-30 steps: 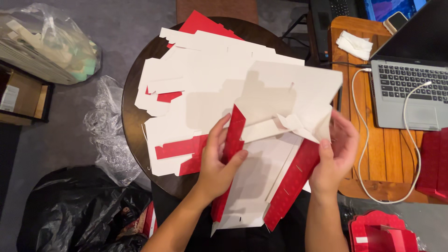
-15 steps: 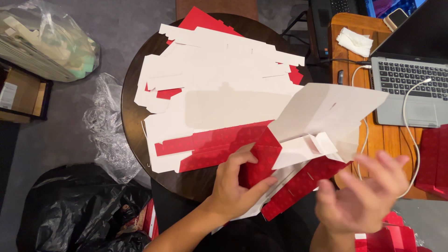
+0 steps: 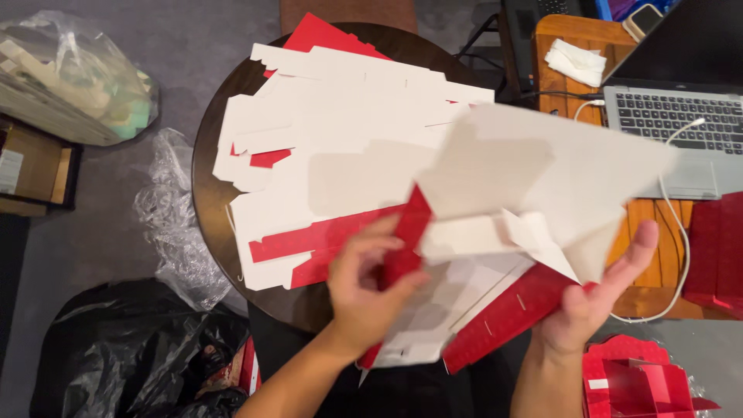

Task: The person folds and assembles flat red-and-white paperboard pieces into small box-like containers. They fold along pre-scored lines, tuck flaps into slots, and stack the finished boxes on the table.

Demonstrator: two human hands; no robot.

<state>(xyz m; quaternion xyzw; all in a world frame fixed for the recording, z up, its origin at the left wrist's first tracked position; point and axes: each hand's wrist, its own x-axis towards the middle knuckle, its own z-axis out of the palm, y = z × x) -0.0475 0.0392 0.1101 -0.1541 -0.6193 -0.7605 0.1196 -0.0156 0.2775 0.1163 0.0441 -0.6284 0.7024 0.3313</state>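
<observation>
A red-and-white cardboard box blank (image 3: 534, 178), partly folded, is held up over the near edge of a round dark table (image 3: 209, 193). My left hand (image 3: 368, 290) grips a red side flap of it near its lower left. Under the lower right red flap, my right hand (image 3: 592, 298) holds it with fingers spread against the white inside. A pile of flat red-and-white blanks (image 3: 340, 139) covers most of the table behind it.
A laptop (image 3: 681, 116) with a white cable sits on a wooden desk (image 3: 573, 85) at right, beside a white cloth (image 3: 574, 60). Folded red boxes (image 3: 638, 379) lie at lower right. Black bag (image 3: 124, 348), clear plastic wrap (image 3: 166, 224) and a bagged bundle (image 3: 70, 77) lie left.
The blank has been lifted and swung open toward the right, its white panel now spread wide. My right hand moved back under the red flap and took hold.
</observation>
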